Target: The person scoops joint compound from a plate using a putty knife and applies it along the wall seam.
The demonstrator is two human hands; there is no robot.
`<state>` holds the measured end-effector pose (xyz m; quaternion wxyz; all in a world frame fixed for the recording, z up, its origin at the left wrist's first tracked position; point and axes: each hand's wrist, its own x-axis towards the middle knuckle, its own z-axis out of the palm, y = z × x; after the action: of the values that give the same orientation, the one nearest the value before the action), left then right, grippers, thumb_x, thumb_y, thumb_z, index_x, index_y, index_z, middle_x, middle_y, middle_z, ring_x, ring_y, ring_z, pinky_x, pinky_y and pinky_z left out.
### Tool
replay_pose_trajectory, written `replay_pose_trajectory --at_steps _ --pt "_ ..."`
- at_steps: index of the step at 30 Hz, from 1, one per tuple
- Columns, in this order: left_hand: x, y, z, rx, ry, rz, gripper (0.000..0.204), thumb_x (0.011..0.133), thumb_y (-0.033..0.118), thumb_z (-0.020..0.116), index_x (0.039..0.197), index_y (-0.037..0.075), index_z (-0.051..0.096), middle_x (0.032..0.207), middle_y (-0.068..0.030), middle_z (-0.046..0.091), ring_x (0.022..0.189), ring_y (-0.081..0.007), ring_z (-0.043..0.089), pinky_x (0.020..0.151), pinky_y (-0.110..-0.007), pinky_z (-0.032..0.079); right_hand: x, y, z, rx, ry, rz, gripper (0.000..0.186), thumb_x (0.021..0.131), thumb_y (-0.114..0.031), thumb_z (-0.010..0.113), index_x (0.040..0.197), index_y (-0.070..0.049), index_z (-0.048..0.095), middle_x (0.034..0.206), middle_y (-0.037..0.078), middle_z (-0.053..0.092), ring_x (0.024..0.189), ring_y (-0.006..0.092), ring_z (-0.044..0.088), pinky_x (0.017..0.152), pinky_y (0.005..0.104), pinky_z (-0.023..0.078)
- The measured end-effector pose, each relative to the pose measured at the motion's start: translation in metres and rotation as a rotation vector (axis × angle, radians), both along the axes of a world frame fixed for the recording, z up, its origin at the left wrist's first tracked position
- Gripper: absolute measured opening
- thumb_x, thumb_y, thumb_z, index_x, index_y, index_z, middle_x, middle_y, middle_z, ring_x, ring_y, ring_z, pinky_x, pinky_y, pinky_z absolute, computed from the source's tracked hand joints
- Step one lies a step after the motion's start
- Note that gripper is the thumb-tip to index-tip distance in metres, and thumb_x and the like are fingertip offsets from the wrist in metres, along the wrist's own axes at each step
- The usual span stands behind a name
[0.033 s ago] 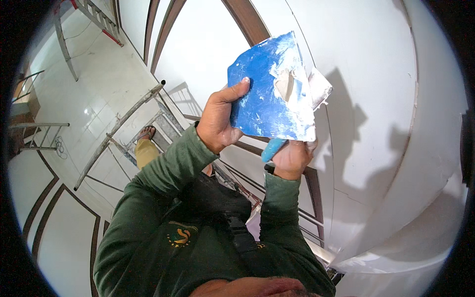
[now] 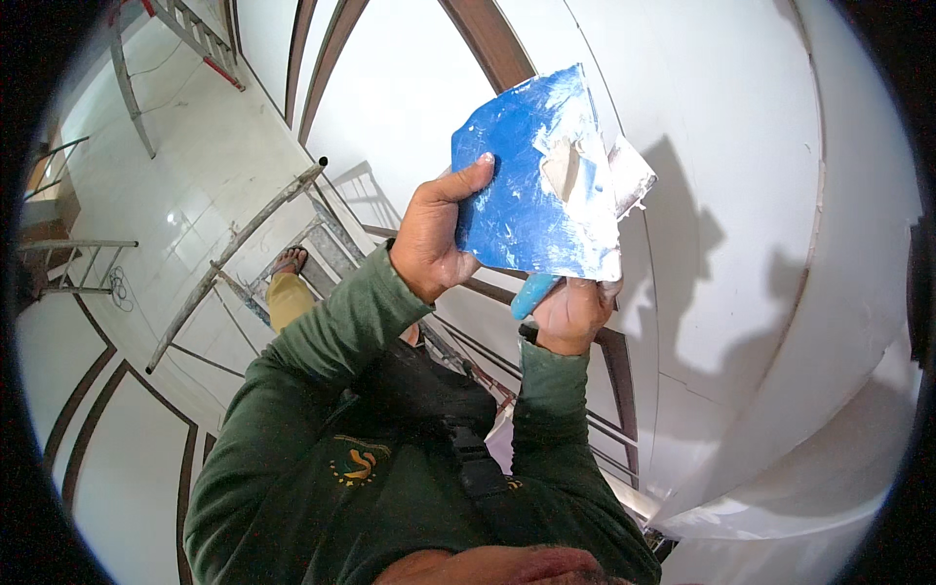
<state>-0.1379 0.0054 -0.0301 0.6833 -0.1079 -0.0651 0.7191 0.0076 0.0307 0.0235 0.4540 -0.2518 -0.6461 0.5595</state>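
My left hand (image 2: 439,224) grips the left edge of a blue, white-smeared board (image 2: 517,195), thumb on its face. A lump of pale putty (image 2: 564,171) sits on its right half. My right hand (image 2: 570,312) is closed round a tool with a light blue handle (image 2: 533,294), just under the board's lower edge. A putty-smeared plate (image 2: 632,175) sticks out past the board's right side; whether it is that tool's blade is hidden.
White walls (image 2: 731,195) with brown trim surround me. My foot (image 2: 289,261) rests on a metal scaffold frame (image 2: 239,244). Further ladders (image 2: 210,49) and metal frames (image 2: 88,244) stand on the pale tiled floor (image 2: 185,166) to the left.
The board and both hands have shifted very slightly, the board a little to the right. Both grips look the same.
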Motion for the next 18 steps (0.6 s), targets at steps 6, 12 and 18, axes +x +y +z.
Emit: replay_pose_trajectory --at_steps 6,12,18 --pt "0.009 0.001 -0.009 -0.023 -0.058 0.043 0.042 0.09 0.016 0.058 0.118 -0.012 0.042 0.103 -0.0234 0.062 0.089 -0.0303 0.068 0.077 -0.04 0.061 0.014 -0.011 -0.002 -0.049 -0.138 0.066 0.037 0.092 -0.015 0.056 0.121 0.009 0.053 0.096 0.012 0.062 0.079 0.0156 0.057 0.067 0.0291 0.048" --pt "-0.002 -0.001 -0.01 -0.094 0.026 0.162 0.039 0.09 0.017 0.058 0.115 -0.01 0.045 0.101 -0.0223 0.063 0.087 -0.0299 0.069 0.077 -0.041 0.06 0.018 -0.021 0.011 -0.328 0.022 -0.07 0.033 0.094 -0.025 0.056 0.105 0.006 0.051 0.079 0.014 0.057 0.065 0.0154 0.054 0.053 0.0283 0.045" --pt "0.016 -0.006 -0.01 0.019 -0.041 0.024 0.041 0.09 0.013 0.057 0.117 -0.014 0.041 0.101 -0.0267 0.061 0.085 -0.0333 0.069 0.074 -0.043 0.061 0.023 -0.008 0.014 -0.854 0.31 0.49 0.043 0.097 -0.035 0.036 0.094 0.003 0.056 0.057 0.012 0.053 0.033 0.0178 0.044 0.031 0.0268 0.042"
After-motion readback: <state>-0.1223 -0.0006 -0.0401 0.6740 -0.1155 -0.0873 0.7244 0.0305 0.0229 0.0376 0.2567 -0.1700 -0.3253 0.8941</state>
